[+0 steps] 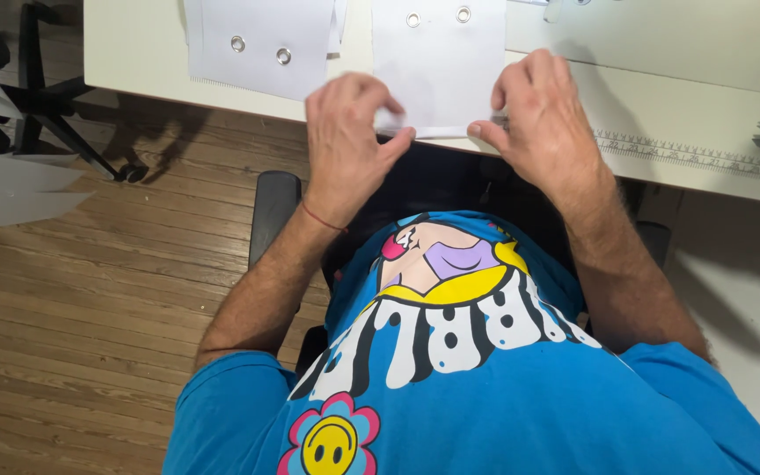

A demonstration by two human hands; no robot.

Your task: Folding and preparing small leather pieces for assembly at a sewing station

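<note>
My left hand (349,132) pinches the near left corner of a white fabric piece (440,66) that lies on the white table (688,105) at its front edge. My right hand (543,114) pinches the near right corner of the same piece. The piece has two metal eyelets near its far edge. A second white piece with two eyelets (261,44) lies to the left, apart from both hands.
A ruler strip (697,157) runs along the table to the right. A black chair (46,97) and loose white sheets (10,189) stand at the left on the wooden floor. My blue printed shirt (459,369) and a dark seat fill the foreground.
</note>
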